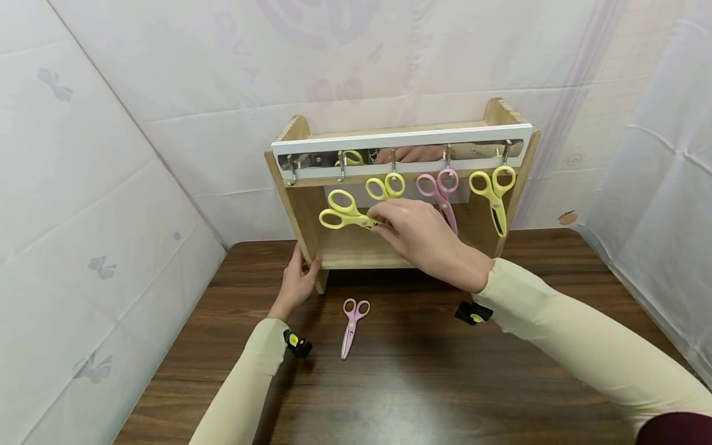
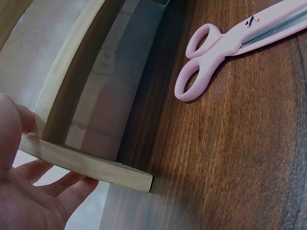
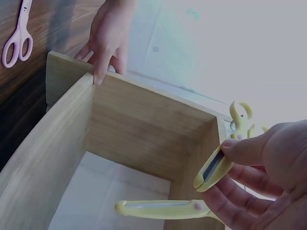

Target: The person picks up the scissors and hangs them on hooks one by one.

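My right hand (image 1: 419, 238) pinches a pair of yellow scissors (image 1: 346, 213) by the blade part, handle loops pointing left, in front of the rack's second hook from the left. In the right wrist view, thumb and fingers hold these scissors (image 3: 216, 167) near the pivot. The lower left side panel of a wooden rack (image 1: 295, 213) is gripped by my left hand (image 1: 295, 284), its thumb inside and fingers outside in the left wrist view. Other yellow scissors (image 1: 394, 184) hang on the middle hook, partly hidden behind my right hand. Pink scissors (image 1: 439, 188) hang beside them.
Yellow scissors (image 1: 497, 198) hang from the rightmost hook. The two left hooks (image 1: 291, 170) carry nothing. On the dark wood table (image 1: 445, 371), pink scissors (image 1: 350, 330) lie in front of the rack. Pale patterned sheets (image 1: 111, 185) hang around the table.
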{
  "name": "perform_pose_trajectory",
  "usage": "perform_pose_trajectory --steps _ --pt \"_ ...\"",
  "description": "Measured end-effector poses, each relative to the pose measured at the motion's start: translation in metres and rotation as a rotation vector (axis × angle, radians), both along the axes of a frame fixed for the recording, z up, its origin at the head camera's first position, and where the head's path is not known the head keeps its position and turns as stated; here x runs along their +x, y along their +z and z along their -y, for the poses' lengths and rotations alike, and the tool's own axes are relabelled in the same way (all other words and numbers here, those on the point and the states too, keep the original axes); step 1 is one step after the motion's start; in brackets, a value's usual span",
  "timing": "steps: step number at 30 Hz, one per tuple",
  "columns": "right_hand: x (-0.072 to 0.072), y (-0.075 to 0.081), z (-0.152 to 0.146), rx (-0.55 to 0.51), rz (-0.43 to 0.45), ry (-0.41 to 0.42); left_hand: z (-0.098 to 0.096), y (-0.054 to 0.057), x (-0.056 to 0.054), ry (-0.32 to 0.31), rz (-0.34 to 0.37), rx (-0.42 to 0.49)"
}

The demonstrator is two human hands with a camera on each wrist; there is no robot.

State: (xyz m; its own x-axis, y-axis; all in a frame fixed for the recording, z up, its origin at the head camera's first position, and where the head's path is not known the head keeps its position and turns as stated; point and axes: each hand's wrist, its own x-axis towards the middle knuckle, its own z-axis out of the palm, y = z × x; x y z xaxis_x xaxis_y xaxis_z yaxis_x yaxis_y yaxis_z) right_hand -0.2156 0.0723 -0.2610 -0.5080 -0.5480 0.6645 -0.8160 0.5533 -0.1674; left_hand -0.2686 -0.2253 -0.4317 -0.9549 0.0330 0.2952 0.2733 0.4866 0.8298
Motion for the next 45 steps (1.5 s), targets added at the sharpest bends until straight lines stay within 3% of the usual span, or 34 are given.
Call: perform_pose_trajectory --steps 15,27,33,45 --pt "-0.005 0.002 0.015 -0.080 0.042 -0.018 0.000 -0.003 0.000 0.000 -0.012 -0.006" --pt "-0.007 -0.003 0.016 -0.094 0.096 -0.055 -0.001 0.000 0.001 -0.004 -0.018 -0.002" --pt "-0.008 -0.008 0.019 -0.113 0.123 -0.035 0.001 -0.001 0.000 -0.003 -0.035 0.001" --pt "-0.009 -0.024 0.020 -0.024 0.034 0.031 0.001 -0.002 -0.001 0.000 -0.028 0.000"
